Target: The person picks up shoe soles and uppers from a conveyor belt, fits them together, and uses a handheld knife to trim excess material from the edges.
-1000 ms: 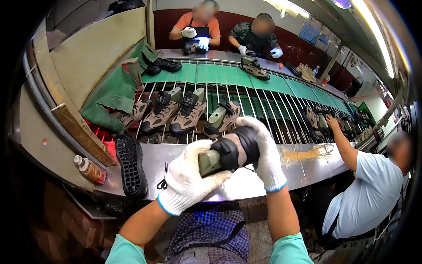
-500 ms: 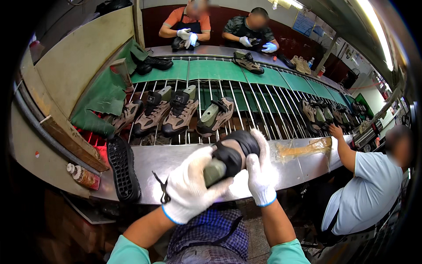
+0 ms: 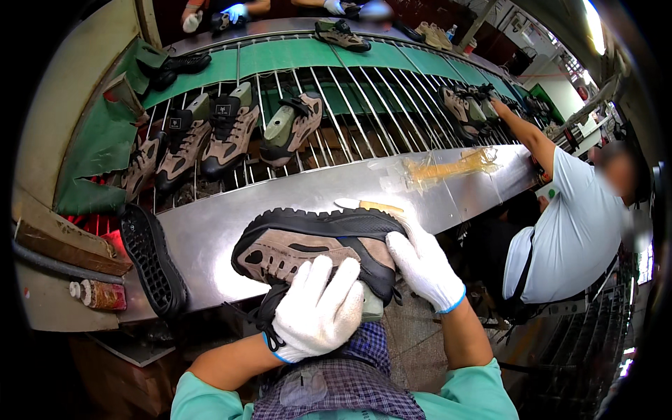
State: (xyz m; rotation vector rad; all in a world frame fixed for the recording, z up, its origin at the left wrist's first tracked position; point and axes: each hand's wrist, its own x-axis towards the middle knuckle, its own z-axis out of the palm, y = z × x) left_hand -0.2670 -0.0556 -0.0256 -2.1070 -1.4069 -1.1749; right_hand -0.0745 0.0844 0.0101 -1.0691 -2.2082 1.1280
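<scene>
2 hands on the shoe (image 3: 311, 243): your left hand (image 3: 318, 308) lays half-curled fingers over its upper, thumb hidden, grip unclear; your right hand (image 3: 427, 262) clasps the heel, fingers partly hidden. The shoe's newly turned sideways above the worktop's (image 3: 192, 241) near edge.

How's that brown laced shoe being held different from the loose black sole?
The brown-and-black shoe has a top with laces; the loose, gridded sole has none. The shoe is partly brown; the sole is all black. The shoe is tipped sideways between the white-gloved left hand and right hand; the sole lies untouched on the metal table. Both are long with rounded ends.
</scene>
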